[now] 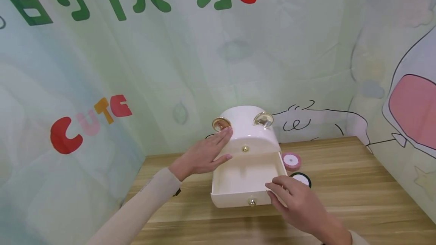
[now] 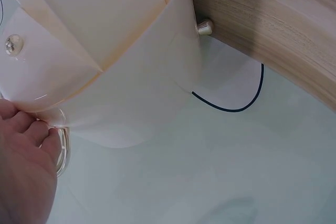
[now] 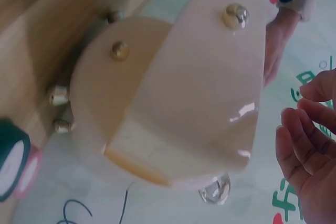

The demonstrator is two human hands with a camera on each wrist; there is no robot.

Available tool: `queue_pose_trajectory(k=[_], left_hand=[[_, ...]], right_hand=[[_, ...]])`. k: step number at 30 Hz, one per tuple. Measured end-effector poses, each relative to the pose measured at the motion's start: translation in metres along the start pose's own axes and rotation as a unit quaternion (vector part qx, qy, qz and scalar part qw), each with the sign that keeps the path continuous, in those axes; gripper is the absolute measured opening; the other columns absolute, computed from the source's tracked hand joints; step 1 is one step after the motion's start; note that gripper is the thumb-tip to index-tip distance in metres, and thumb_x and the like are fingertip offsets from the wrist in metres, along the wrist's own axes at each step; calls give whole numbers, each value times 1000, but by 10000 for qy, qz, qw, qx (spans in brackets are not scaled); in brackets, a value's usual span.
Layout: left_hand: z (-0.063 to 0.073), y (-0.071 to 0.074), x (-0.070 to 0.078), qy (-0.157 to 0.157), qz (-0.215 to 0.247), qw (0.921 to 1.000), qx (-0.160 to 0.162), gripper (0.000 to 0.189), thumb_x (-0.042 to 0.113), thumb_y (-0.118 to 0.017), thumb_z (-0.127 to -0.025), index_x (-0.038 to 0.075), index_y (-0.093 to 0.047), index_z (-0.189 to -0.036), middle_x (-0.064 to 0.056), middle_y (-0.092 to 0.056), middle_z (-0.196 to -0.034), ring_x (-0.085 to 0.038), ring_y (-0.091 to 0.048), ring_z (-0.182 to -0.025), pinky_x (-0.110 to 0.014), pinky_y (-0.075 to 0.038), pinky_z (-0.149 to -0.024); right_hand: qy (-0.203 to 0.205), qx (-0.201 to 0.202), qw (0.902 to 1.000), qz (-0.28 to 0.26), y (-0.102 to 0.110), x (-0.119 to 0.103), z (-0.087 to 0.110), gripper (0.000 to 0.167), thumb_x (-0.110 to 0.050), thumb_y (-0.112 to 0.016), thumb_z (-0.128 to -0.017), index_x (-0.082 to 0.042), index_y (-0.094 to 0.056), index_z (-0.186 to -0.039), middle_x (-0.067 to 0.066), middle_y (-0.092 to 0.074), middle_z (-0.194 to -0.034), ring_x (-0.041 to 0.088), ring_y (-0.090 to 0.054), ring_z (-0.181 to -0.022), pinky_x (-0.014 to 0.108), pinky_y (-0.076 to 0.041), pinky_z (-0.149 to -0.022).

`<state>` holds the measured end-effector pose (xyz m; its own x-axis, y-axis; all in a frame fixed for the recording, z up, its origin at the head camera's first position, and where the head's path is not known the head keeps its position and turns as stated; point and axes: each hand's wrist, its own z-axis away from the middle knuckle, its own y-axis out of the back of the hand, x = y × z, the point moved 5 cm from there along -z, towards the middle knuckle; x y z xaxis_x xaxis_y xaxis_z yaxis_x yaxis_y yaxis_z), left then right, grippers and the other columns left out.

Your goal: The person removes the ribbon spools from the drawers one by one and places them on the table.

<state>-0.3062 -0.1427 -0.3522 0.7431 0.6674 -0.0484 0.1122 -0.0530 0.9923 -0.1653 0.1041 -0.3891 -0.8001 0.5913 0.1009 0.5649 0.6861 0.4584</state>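
A glossy white rounded box (image 1: 245, 122) with gold-rimmed ears (image 1: 263, 119) stands on the table. Its middle drawer (image 1: 231, 199), with a gold ball knob (image 1: 252, 202), is pulled far out toward me, its pale floor showing. My left hand (image 1: 204, 154) rests on the upper left of the box, beside the left ear, fingers straight. In the left wrist view its fingertips (image 2: 37, 129) touch the top edge. My right hand (image 1: 301, 205) hangs by the drawer's front right corner; in the right wrist view its loosely curled fingers (image 3: 299, 140) are apart from the drawer and hold nothing.
Right of the box, a pink-rimmed disc (image 1: 291, 160) and a dark green-rimmed one (image 1: 301, 179) lie on the wood table (image 1: 340, 184). Lower on the box is another knob (image 3: 119, 51) above short gold feet (image 3: 59, 96). A printed cloth (image 1: 289, 48) hangs close behind.
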Motion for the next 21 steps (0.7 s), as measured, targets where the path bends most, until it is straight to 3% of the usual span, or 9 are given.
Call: queue_pose_trajectory(k=[6,13,21], left_hand=[[0,1,1,14,21,10000,-18,78,49,-42,-112,5,-12,-169,-11,-13,-178,-26,-21,-165,-44,-30,-131],[1,1,0,52,4,10000,40,79,50,-43,-111,6,-12,-169,-10,-14,-178,-26,-23,-164,-44,-32,-130],[1,0,1,73,31,10000,49,79,51,-42,-111,7,-12,-169,-9,-14,-178,-25,-23,-164,-44,-32,-130]], right_hand=[[152,-283,9994,-122,-17,-19,9,41,-39,-53,-110,-11,-79,-98,-1,-71,-93,10,-66,-77,23,-59,-66],[659,-272,9974,96,-36,-34,18,35,-28,-51,-112,-7,-76,-101,3,-71,-97,15,-68,-84,28,-59,-69],[463,-836,9946,393,-49,-40,25,40,-27,-42,-116,-9,-75,-105,1,-70,-100,15,-67,-89,29,-61,-75]])
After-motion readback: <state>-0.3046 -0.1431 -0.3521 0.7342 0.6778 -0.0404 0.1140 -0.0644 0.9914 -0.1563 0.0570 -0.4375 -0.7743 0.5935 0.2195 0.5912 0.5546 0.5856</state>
